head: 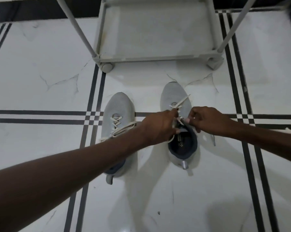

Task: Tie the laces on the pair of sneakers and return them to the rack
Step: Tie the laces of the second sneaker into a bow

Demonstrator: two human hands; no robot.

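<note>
- White marble-look floor (40,64) with dark stripes; a white rack (158,39) stands at the far side.
- Two grey sneakers: left sneaker (118,111) loose-laced, right sneaker (173,96) near the rack.
- Left hand (158,126) and right hand (206,119) each pinch the right sneaker's white laces (181,102).

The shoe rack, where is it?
The white shoe rack stands on the tiled floor at top centre of the head view, just beyond both sneakers' toes.
</note>
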